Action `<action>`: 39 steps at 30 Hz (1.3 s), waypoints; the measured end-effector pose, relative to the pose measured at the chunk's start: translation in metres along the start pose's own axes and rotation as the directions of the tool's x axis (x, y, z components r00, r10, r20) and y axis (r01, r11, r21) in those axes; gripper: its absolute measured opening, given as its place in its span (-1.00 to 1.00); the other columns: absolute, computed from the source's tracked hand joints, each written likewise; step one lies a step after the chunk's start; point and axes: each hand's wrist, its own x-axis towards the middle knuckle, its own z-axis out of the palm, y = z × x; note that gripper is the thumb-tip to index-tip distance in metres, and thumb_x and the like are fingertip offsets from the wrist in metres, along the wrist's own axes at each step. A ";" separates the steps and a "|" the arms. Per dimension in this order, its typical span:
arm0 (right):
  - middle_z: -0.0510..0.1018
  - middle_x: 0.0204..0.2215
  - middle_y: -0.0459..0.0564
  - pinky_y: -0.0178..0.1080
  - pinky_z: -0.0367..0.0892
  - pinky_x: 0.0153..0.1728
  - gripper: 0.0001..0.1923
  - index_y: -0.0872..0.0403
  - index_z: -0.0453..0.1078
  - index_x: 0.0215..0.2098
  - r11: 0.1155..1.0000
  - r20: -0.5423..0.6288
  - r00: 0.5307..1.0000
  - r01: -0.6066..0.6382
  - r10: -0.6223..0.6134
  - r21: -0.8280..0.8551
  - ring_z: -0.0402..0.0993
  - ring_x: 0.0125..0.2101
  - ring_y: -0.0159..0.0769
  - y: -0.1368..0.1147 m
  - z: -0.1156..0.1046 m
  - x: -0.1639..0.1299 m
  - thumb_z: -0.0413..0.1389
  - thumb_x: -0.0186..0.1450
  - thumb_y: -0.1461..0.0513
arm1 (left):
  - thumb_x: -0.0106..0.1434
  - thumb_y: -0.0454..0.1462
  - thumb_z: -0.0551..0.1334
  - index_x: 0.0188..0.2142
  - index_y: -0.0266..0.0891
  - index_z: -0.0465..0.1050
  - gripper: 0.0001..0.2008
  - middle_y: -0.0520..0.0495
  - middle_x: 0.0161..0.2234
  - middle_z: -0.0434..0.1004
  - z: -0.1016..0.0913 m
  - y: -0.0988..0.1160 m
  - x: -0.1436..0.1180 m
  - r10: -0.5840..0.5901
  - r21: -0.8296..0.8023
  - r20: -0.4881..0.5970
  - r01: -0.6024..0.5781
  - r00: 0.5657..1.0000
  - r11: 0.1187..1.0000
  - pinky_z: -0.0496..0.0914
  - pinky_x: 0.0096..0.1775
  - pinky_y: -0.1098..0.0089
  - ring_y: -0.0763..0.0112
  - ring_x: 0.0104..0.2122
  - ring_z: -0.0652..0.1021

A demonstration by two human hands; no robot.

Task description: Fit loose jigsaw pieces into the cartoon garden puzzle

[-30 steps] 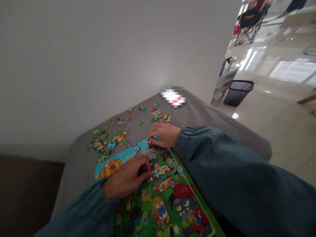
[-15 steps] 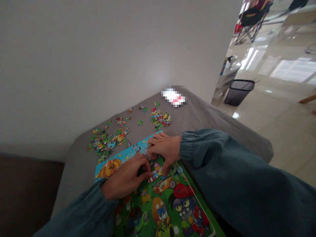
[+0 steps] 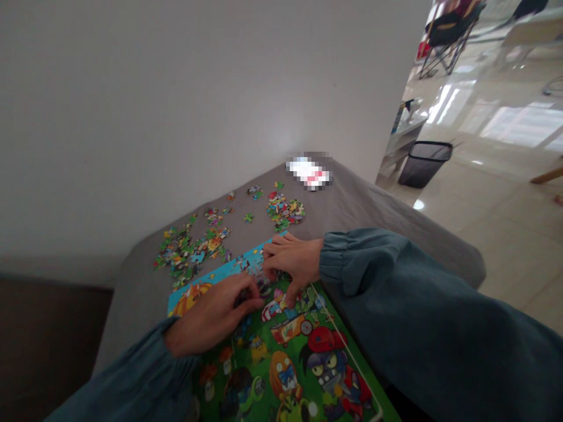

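A cartoon jigsaw puzzle (image 3: 281,340) in a tray lies in front of me, mostly green with a blue upper strip. Over its left-middle part, my left hand (image 3: 217,310) has its fingers curled toward the thumb; whatever may be between the fingertips is hidden. My right hand (image 3: 292,261) rests on the upper right of the puzzle, with its fingers bent down and the thumb spread away from them. Beyond the upper edge, many loose puzzle pieces (image 3: 187,258) are scattered on the grey cloth. A smaller heap of pieces (image 3: 285,211) sits farther right.
A phone with a blurred, bright screen (image 3: 308,173) lies at the far corner of the cloth-covered table (image 3: 347,205). A pale wall (image 3: 176,105) borders the table's far side. On the tiled floor to the right stand a mesh waste bin (image 3: 426,164) and a folding chair (image 3: 453,32).
My left hand has shifted slightly left and toward me, uncovering more of the puzzle beside its thumb. My right hand has stayed nearly in place.
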 end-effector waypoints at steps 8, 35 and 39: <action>0.36 -0.17 0.05 -0.19 0.05 -0.22 -0.45 0.05 0.44 -0.27 1.000 -0.003 1.000 -0.011 0.011 0.001 0.17 -0.13 -0.09 -0.001 0.002 0.001 0.35 -0.09 -0.10 | 0.30 0.00 0.06 -0.32 -0.16 0.39 -0.68 0.03 -0.40 0.47 -0.039 -0.028 -0.019 -0.032 0.066 -0.166 0.043 0.986 0.997 0.27 -0.38 0.42 0.38 -0.41 0.42; 0.45 -0.27 0.06 -0.09 0.13 -0.11 -0.62 0.09 0.44 -0.23 0.996 -0.147 0.985 -0.094 0.093 -0.003 0.24 -0.18 -0.15 0.007 -0.008 0.000 0.09 0.27 -0.05 | -0.09 0.13 0.36 -0.19 -0.14 0.23 -0.39 -0.17 0.22 0.00 0.004 -0.114 -0.096 -0.102 0.036 -0.213 0.113 0.972 0.993 0.05 0.14 -0.09 -0.08 0.21 0.04; 0.47 -0.29 0.05 -0.12 0.14 -0.12 -0.65 0.09 0.44 -0.25 0.996 -0.147 0.985 -0.089 0.087 -0.007 0.26 -0.20 -0.18 0.004 -0.007 0.000 0.05 0.30 -0.02 | -0.16 0.18 0.36 -0.18 -0.14 0.24 -0.32 -0.21 0.31 -0.13 0.008 -0.110 -0.100 -0.092 0.062 -0.178 0.105 0.980 0.993 -0.09 0.17 -0.19 -0.19 0.28 -0.18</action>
